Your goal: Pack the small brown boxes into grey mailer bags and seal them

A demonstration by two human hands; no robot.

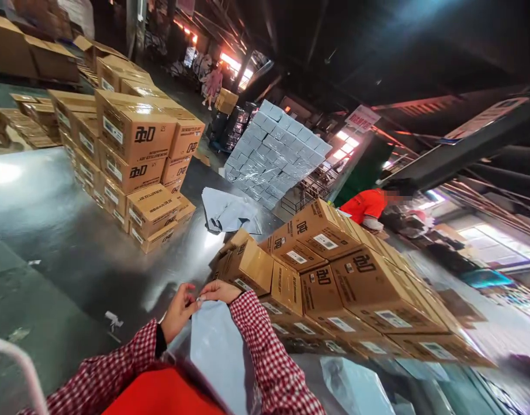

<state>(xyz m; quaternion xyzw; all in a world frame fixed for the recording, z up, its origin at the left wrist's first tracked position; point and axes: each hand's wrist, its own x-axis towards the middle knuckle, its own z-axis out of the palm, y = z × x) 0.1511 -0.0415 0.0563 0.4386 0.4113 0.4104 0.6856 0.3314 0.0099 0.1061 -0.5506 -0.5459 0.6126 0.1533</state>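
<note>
A filled pale grey plastic mailing bag stands close against my red apron. My left hand is closed at its top left corner, thumb and fingertips pinching the edge. From the other side, my right hand reaches over and pinches the same top edge, its fingertips almost meeting the left ones. What is inside the bag is hidden. Just beyond my right hand stands a brown carton in a stack. Flat grey bags lie on the metal table farther off.
Stacked cartons stand on the table to the left, and larger stacked cartons rise on the right. Behind is a wrapped stack of grey parcels. A co-worker in a red top is beyond the right stack. Another grey bag lies lower right.
</note>
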